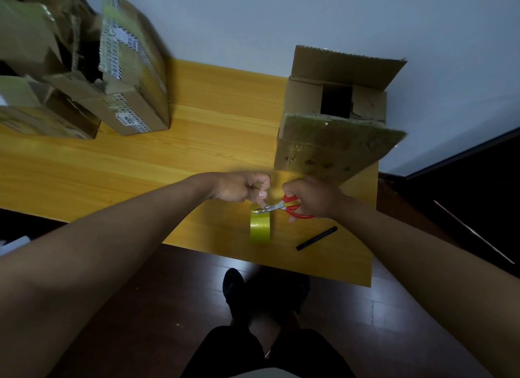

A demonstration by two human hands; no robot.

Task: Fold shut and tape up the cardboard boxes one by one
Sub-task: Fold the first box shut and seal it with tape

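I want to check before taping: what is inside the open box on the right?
Through the gap between the flaps of the box, only darkness shows. The flaps cover the rest, so contents cannot be seen.

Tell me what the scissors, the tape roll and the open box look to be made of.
Scissors: shiny metal blades, glossy red handles, likely plastic. Tape roll: yellowish film with a sheen, probably plastic packing tape. Open box: matte brown cardboard, serrated flap edge, with glossy old tape on its near flap.

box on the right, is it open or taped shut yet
Open: the box has its far flap standing up, its near flap hanging forward, and a dark gap showing between the inner flaps.
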